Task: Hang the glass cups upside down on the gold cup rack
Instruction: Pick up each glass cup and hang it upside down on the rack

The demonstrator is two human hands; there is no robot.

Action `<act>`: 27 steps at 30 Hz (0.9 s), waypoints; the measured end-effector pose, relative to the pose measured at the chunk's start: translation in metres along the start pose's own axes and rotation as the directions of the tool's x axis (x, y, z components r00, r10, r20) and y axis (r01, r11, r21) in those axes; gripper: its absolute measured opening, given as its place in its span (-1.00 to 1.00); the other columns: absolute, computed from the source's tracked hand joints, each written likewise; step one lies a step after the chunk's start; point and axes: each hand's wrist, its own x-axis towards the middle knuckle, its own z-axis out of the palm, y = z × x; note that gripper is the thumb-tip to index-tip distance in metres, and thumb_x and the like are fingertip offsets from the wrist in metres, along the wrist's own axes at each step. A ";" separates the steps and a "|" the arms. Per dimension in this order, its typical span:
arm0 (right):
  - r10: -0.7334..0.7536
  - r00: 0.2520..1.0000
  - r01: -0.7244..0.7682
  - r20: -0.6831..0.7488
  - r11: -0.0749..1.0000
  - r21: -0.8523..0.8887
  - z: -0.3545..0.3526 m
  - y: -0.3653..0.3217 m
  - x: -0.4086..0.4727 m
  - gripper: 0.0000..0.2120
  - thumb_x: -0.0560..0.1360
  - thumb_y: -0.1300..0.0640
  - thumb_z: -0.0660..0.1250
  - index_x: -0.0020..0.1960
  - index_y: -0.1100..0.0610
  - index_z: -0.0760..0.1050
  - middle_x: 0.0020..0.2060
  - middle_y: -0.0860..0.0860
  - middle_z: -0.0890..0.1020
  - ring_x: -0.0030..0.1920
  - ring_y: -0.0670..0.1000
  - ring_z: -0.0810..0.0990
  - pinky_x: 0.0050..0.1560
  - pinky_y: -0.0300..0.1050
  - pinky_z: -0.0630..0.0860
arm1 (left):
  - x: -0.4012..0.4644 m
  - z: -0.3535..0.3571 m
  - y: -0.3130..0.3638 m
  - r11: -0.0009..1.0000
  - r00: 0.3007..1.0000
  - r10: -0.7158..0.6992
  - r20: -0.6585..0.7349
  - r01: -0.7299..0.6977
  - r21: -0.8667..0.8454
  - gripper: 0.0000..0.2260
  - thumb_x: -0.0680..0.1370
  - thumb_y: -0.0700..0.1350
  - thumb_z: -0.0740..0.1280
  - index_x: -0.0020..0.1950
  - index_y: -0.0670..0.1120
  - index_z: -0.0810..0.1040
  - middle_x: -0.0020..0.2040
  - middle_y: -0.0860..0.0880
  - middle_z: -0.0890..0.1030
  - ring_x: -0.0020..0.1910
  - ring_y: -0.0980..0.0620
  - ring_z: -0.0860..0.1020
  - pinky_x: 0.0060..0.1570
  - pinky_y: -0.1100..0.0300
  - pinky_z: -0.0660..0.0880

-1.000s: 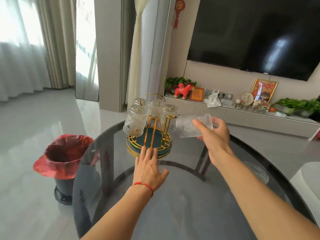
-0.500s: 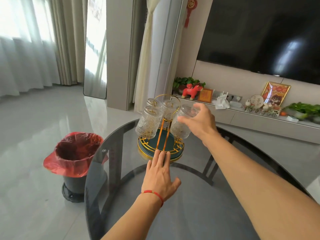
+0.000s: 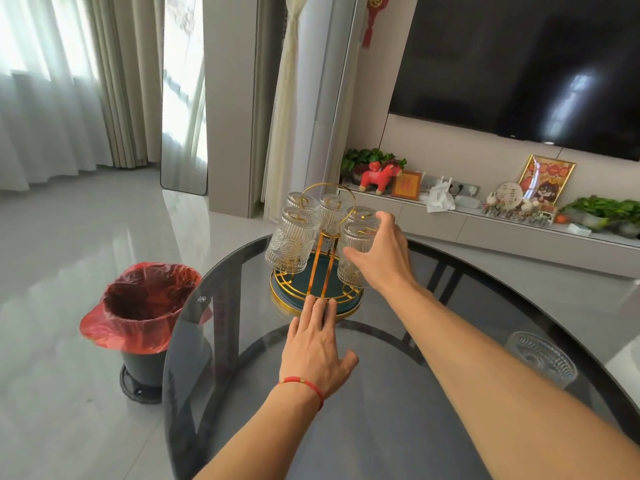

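The gold cup rack [image 3: 322, 251] with a dark green round base stands on the far part of the round dark glass table [image 3: 381, 410]. Several ribbed glass cups hang upside down on it; the front-left cup [image 3: 291, 242] is the nearest. My right hand [image 3: 384, 252] wraps around the front-right cup [image 3: 353, 258], which sits inverted on a rack prong. My left hand [image 3: 317, 344] lies flat on the table, fingers together, fingertips touching the rack's base rim. One more glass cup [image 3: 540, 358] stands on the table at the right.
A dark bin with a red bag [image 3: 145, 303] stands on the floor left of the table. Beyond the table are a low TV cabinet [image 3: 485, 233] with plants and ornaments, a wall TV [image 3: 519, 64], and curtains at left.
My right hand carried the glass cup from the right, turned it upside down and lowered it onto the front-right prong. My left hand stayed at the rack's base.
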 end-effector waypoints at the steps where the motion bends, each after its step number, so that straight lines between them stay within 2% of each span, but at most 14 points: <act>1: -0.006 1.000 0.006 0.014 1.000 0.006 -0.001 0.000 -0.002 -0.16 0.49 0.01 0.54 0.60 0.15 0.14 0.51 0.17 0.42 0.46 0.18 0.43 0.34 0.02 0.43 | 0.000 -0.001 0.002 1.000 1.000 -0.012 0.007 0.012 0.004 -0.16 0.54 0.29 0.20 0.65 -0.08 -0.08 0.67 -0.10 -0.01 0.64 -0.13 -0.18 0.61 -0.13 -0.01; 5: -0.017 0.997 0.012 0.080 0.998 0.061 -0.015 0.007 -0.024 -0.18 0.56 0.03 0.45 0.65 0.13 0.05 0.60 0.14 0.31 0.55 0.16 0.34 0.42 -0.04 0.34 | -0.001 -0.007 0.020 0.995 0.994 -0.097 0.041 0.097 -0.001 -0.20 0.56 0.17 0.27 0.64 -0.09 -0.05 0.67 -0.13 -0.03 0.64 -0.17 -0.18 0.59 -0.20 0.02; 8: -0.065 0.996 0.059 0.068 0.995 0.085 -0.037 0.022 -0.059 -0.31 0.59 0.09 0.41 0.61 0.11 0.17 0.56 0.10 0.37 0.53 0.10 0.36 0.36 -0.19 0.23 | -0.006 -0.010 0.037 0.991 0.990 -0.133 0.044 0.133 0.001 -0.23 0.56 0.10 0.30 0.64 -0.08 -0.01 0.66 -0.17 -0.03 0.63 -0.22 -0.13 0.56 -0.22 0.03; 10: -0.114 0.993 0.114 -0.015 0.991 0.071 -0.063 0.041 -0.095 -0.42 0.57 0.15 0.41 0.54 0.12 0.32 0.46 0.07 0.47 0.47 0.03 0.43 0.38 -0.23 0.28 | -0.008 -0.014 0.053 0.996 0.996 -0.083 0.031 0.084 -0.033 -0.26 0.56 0.07 0.33 0.63 -0.06 0.03 0.65 -0.19 0.04 0.63 -0.22 -0.07 0.58 -0.17 0.04; 13: -0.171 0.952 0.187 -0.255 0.981 0.040 -0.097 0.074 -0.139 -0.56 0.49 0.24 0.38 0.36 0.16 0.49 0.28 0.05 0.56 0.31 -0.03 0.49 0.34 -0.05 0.44 | -0.015 -0.024 0.070 0.972 1.000 0.014 0.004 -0.013 -0.236 -0.34 0.53 0.01 0.36 0.58 -0.03 0.18 0.59 -0.15 0.23 0.57 -0.17 0.15 0.52 -0.09 0.25; 15: -0.066 0.905 0.079 -0.421 0.997 0.014 -0.130 0.114 -0.173 -0.53 0.43 0.29 0.41 0.34 0.21 0.49 0.27 0.11 0.54 0.30 0.07 0.47 0.34 0.02 0.42 | -0.029 -0.026 0.105 0.926 0.995 0.068 0.073 -0.036 -0.376 -0.38 0.53 -0.01 0.37 0.55 -0.01 0.23 0.51 -0.13 0.34 0.48 -0.15 0.30 0.43 -0.04 0.35; 17: 0.136 0.851 -0.063 -0.507 0.985 0.159 -0.135 0.131 -0.174 -0.41 0.42 0.33 0.45 0.43 0.25 0.40 0.34 0.18 0.47 0.36 0.14 0.40 0.39 0.04 0.36 | -0.033 -0.032 0.104 0.880 0.994 0.045 0.096 0.006 -0.475 -0.41 0.52 -0.03 0.38 0.52 0.00 0.28 0.43 -0.14 0.43 0.41 -0.14 0.40 0.38 -0.03 0.41; 19: 0.423 0.792 -0.266 -0.439 0.888 0.376 -0.139 0.148 -0.171 -0.30 0.48 0.25 0.44 0.56 0.20 0.24 0.48 0.17 0.38 0.47 0.14 0.34 0.44 0.02 0.31 | -0.035 -0.038 0.107 0.848 0.992 0.035 0.125 0.037 -0.529 -0.47 0.53 -0.05 0.39 0.48 0.02 0.33 0.35 -0.11 0.50 0.34 -0.11 0.47 0.29 0.02 0.48; 21: 0.577 0.787 -0.400 -0.216 0.746 0.533 -0.136 0.166 -0.171 -0.23 0.56 0.17 0.38 0.65 0.09 0.07 0.58 0.10 0.30 0.53 0.09 0.34 0.39 -0.05 0.29 | -0.040 -0.040 0.108 0.813 0.988 0.031 0.151 0.063 -0.579 -0.51 0.54 -0.06 0.39 0.45 0.04 0.37 0.29 -0.06 0.54 0.25 -0.04 0.53 0.14 0.13 0.49; 23: 0.600 0.800 -0.504 0.021 0.652 0.566 -0.130 0.182 -0.173 -0.16 0.56 0.15 0.40 0.68 0.00 -0.02 0.60 0.02 0.32 0.47 0.05 0.40 0.41 -0.03 0.31 | -0.046 -0.042 0.112 0.789 0.984 0.024 0.175 0.089 -0.608 -0.55 0.55 -0.07 0.39 0.42 0.04 0.40 0.25 -0.04 0.56 0.15 0.03 0.57 0.03 0.20 0.51; 24: 0.586 0.805 -0.535 0.087 0.655 0.533 -0.125 0.188 -0.174 -0.12 0.54 0.14 0.43 0.68 -0.02 -0.03 0.59 0.00 0.33 0.47 0.05 0.41 0.44 -0.01 0.32 | -0.048 -0.042 0.113 0.771 0.981 0.025 0.193 0.103 -0.628 -0.57 0.55 -0.08 0.38 0.41 0.04 0.41 0.23 -0.04 0.57 0.10 0.08 0.59 -0.03 0.24 0.54; 27: 0.562 0.822 -0.536 0.092 0.710 0.456 -0.118 0.200 -0.171 -0.14 0.47 0.10 0.55 0.62 0.02 0.13 0.55 0.03 0.37 0.45 0.04 0.41 0.36 -0.10 0.34 | -0.051 -0.042 0.120 0.740 0.973 0.041 0.229 0.124 -0.661 -0.60 0.56 -0.10 0.38 0.39 0.03 0.43 0.19 -0.02 0.59 0.03 0.16 0.60 -0.11 0.28 0.57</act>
